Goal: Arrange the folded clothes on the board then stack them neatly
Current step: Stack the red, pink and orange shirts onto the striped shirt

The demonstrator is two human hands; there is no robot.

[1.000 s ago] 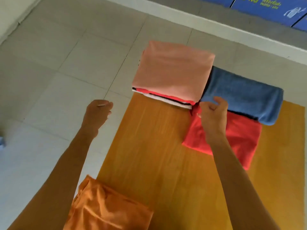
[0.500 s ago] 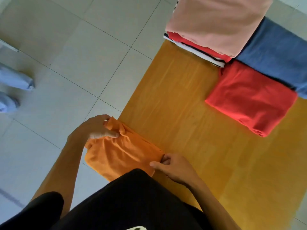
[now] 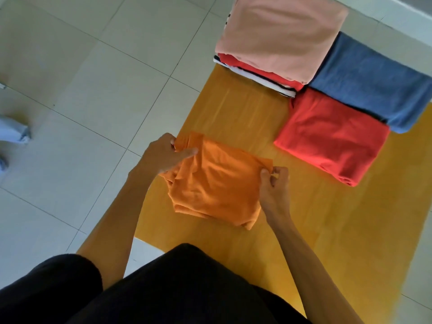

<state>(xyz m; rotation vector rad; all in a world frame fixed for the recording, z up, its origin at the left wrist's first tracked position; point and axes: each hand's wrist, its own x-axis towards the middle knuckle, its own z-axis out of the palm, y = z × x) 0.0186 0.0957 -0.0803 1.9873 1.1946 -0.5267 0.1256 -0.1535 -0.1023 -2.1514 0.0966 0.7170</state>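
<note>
Step in hand: placing the orange folded garment [image 3: 216,181] on the wooden board [image 3: 304,230]. The garment lies at centre frame, over the board's left edge, its left portion overhanging toward the tiled floor [image 3: 81,90]. Its fold is loose; the left corner is bunched and the lower edge is uneven.

Left hand [image 3: 164,155]: closed on the garment's upper-left corner, thumb on top, fingers tucked beneath the cloth. Right hand [image 3: 274,185]: pinching the garment's right corner between thumb and fingertips. Both grips are on the orange piece only.

Other items, upper right of frame: a red folded garment [image 3: 332,139] flat on the board; a blue folded garment [image 3: 371,83] just beyond it, touching its far edge; a stack topped by a pink garment [image 3: 280,33], with red and white-striped layers beneath, at the board's far left corner and partly hanging past it. A pale cloth [image 3: 14,132] lies on the floor at far left, well apart.

Judgement: arranging is not finished; stacking of the loose pieces is not begun. Next move calls for drawing the orange piece fully onto the board, flattening the bunched corner and squaring its edges, probably beside the red one. Risk: thin fabric may unfold if lifted by the corners alone.
</note>
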